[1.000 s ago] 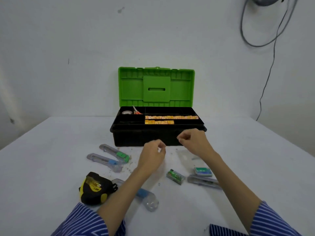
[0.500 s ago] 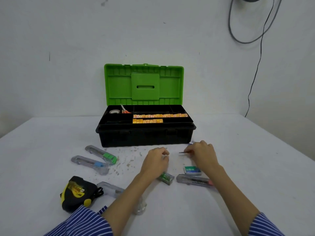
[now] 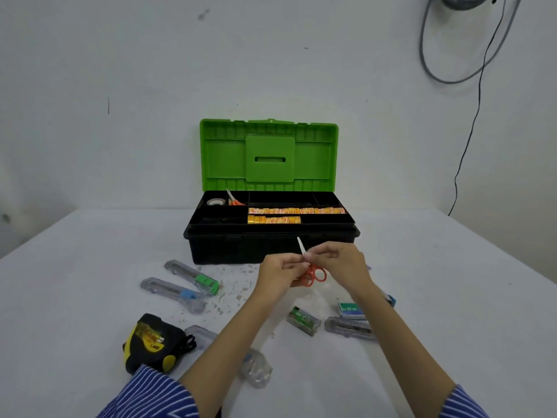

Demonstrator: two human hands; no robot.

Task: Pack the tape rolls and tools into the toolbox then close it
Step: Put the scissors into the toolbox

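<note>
Toolbox (image 3: 271, 248) open, lid up; orange scissors (image 3: 312, 274) held before it.

Blue white-striped sleeves (image 3: 150, 393), bare forearms

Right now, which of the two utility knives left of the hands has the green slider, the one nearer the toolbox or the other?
The nearer one: the green-slider knife lies closer to the toolbox; the blue-slider knife lies in front of it, nearer the person.

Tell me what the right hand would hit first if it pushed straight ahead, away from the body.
Probably the black front wall of the toolbox, just beyond the right hand and the red-handled scissors it holds with the left hand. Depth is unclear from one view.
</note>
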